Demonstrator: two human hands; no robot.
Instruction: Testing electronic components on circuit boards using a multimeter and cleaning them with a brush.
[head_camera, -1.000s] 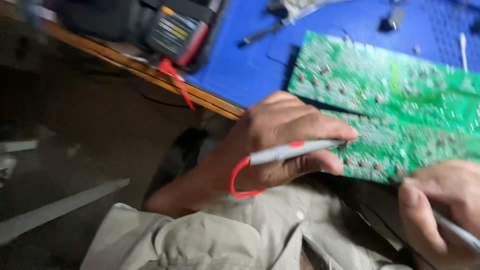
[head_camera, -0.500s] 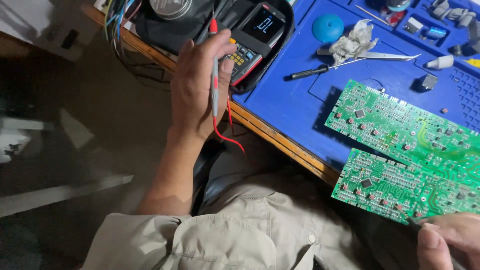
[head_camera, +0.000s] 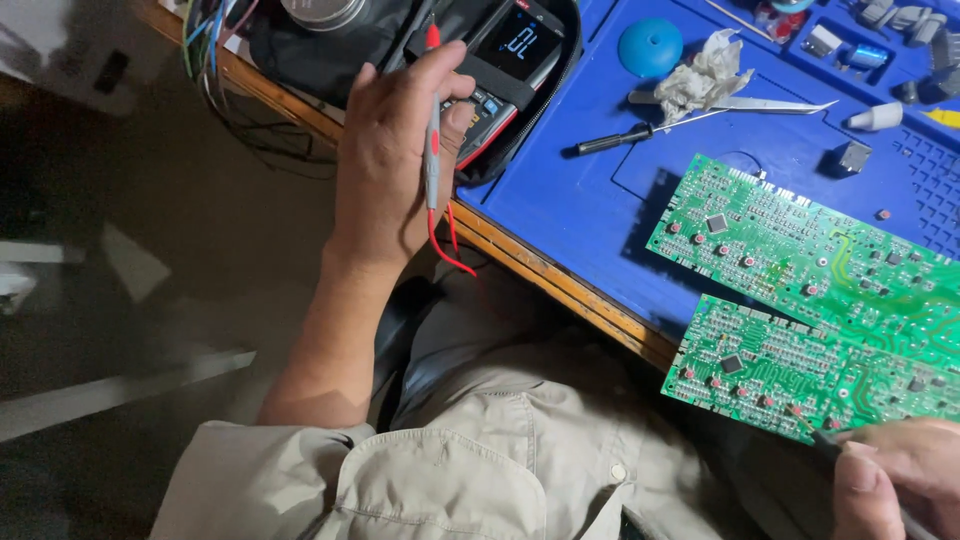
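Note:
My left hand (head_camera: 385, 160) grips a red-and-grey test probe (head_camera: 432, 150) with its red lead hanging below, and its fingertips rest on the keys of a dark multimeter (head_camera: 505, 65) with a lit screen. My right hand (head_camera: 890, 480), at the bottom right corner, holds a second dark probe (head_camera: 822, 442) whose tip touches the near edge of a green circuit board (head_camera: 790, 365). A second green circuit board (head_camera: 800, 245) lies just beyond it on the blue work mat (head_camera: 590, 210).
On the mat lie a black-handled screwdriver (head_camera: 640, 132), tweezers (head_camera: 760, 104), a crumpled tissue (head_camera: 700, 75), a blue dome (head_camera: 650, 45) and small parts at the far right. A bundle of wires (head_camera: 215, 40) hangs off the wooden bench edge (head_camera: 560, 285).
My left hand went from the circuit board up to the multimeter with the red probe, then settled its fingers on the keys. My right hand stays at the near board.

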